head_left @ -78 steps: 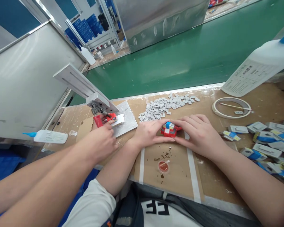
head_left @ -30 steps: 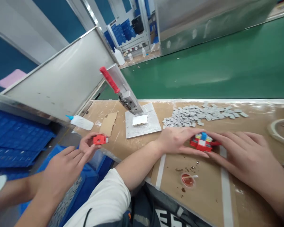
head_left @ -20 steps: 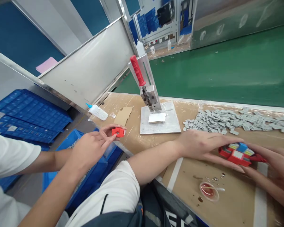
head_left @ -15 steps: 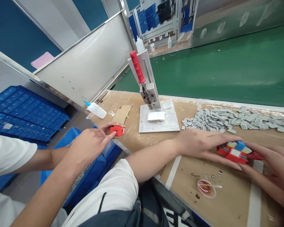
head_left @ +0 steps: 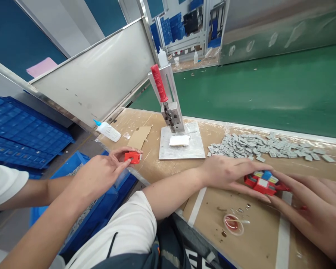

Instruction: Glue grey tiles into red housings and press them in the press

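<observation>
My left hand (head_left: 226,172) reaches across the table with its fingers closed on the left side of a red plastic toy (head_left: 261,183). This toy has a blue piece on top, yellowish and grey parts, and a pale square on its face; its exact kind is unclear. From the right, my right hand (head_left: 310,205) grips the toy's other end with thumb and fingertips. A bit of red also shows between the fingers of my right hand. Below the toy stands a small clear cup (head_left: 233,225) of reddish liquid, a thin swab-like stick (head_left: 242,221) resting across it.
At left, a co-worker's hands (head_left: 109,168) hold a small red piece (head_left: 133,157). A red-handled press (head_left: 170,112) stands mid-table, a white block (head_left: 179,141) on its base. Grey tiles (head_left: 254,147) lie heaped behind my hands. A glue bottle (head_left: 109,130) lies left; blue bins (head_left: 103,209) sit below.
The view has shifted slightly, so most things appear farther left. Both my hands keep hold of the red toy, and the co-worker still holds the small red piece.
</observation>
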A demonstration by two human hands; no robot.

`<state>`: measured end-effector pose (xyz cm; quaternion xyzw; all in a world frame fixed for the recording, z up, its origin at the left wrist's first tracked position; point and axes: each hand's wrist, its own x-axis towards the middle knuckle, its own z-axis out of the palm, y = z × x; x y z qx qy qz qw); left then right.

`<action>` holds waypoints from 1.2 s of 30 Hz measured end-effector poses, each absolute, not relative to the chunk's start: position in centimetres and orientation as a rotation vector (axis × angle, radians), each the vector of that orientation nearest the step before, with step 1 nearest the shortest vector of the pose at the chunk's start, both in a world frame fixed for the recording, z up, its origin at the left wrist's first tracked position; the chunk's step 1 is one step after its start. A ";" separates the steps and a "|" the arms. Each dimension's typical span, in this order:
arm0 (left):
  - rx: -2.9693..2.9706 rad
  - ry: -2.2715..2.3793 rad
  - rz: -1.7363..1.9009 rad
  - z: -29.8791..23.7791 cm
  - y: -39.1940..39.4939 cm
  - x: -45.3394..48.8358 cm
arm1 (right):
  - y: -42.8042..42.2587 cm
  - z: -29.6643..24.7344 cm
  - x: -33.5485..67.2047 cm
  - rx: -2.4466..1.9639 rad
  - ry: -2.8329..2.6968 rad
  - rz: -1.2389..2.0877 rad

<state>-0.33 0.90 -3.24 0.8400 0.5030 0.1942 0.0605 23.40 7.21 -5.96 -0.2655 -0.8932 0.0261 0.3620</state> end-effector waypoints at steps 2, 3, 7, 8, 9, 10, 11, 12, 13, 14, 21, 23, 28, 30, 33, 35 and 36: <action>2.568 1.528 0.572 -3.2 0.9 -0.3 | 7.2 -5.7 23.3 -0.644 -2.329 0.049; 2.584 1.532 0.568 -3.3 0.9 -0.4 | 7.2 -5.6 23.3 -0.635 -2.343 0.040; 2.596 1.526 0.634 -3.9 1.1 -0.5 | 7.2 -5.4 23.3 -0.608 -2.370 -0.038; 2.589 1.521 0.659 -4.0 1.2 -0.6 | 7.3 -5.4 23.2 -0.588 -2.362 -0.070; 2.583 1.518 0.684 -4.1 1.3 -0.6 | 7.3 -5.5 23.2 -0.563 -2.350 -0.100; 2.581 1.514 0.703 -4.1 1.4 -0.7 | 7.3 -5.5 23.1 -0.537 -2.342 -0.124; 2.585 1.504 0.716 -4.1 1.5 -0.7 | 7.3 -5.4 23.0 -0.516 -2.338 -0.141; 2.593 1.494 0.724 -4.1 1.6 -0.8 | 7.3 -5.4 22.9 -0.502 -2.340 -0.150; 2.605 1.482 0.736 -4.0 1.6 -0.8 | 7.2 -5.2 22.9 -0.495 -2.346 -0.151; 2.617 1.468 0.759 -4.0 1.6 -0.8 | 7.1 -5.1 22.9 -0.500 -2.357 -0.142; 2.549 1.322 1.050 -4.1 1.8 -0.8 | 6.5 -4.9 23.3 -0.655 -2.417 0.015; 2.536 1.316 1.069 -4.1 1.9 -0.9 | 6.6 -5.0 23.3 -0.685 -2.418 0.045; 2.591 1.287 1.141 -3.6 1.8 -0.8 | 6.5 -4.4 23.1 -0.634 -2.406 0.059; 2.614 1.294 1.156 -3.6 1.8 -0.8 | 6.5 -4.4 23.0 -0.621 -2.405 0.072; 2.617 1.287 1.154 -3.5 1.8 -0.8 | 6.6 -4.5 23.0 -0.619 -2.390 0.096; 2.607 1.281 1.146 -3.4 1.8 -0.8 | 6.6 -4.6 23.0 -0.625 -2.381 0.113; 2.600 1.281 1.142 -3.3 1.8 -0.8 | 6.6 -4.6 23.0 -0.632 -2.379 0.124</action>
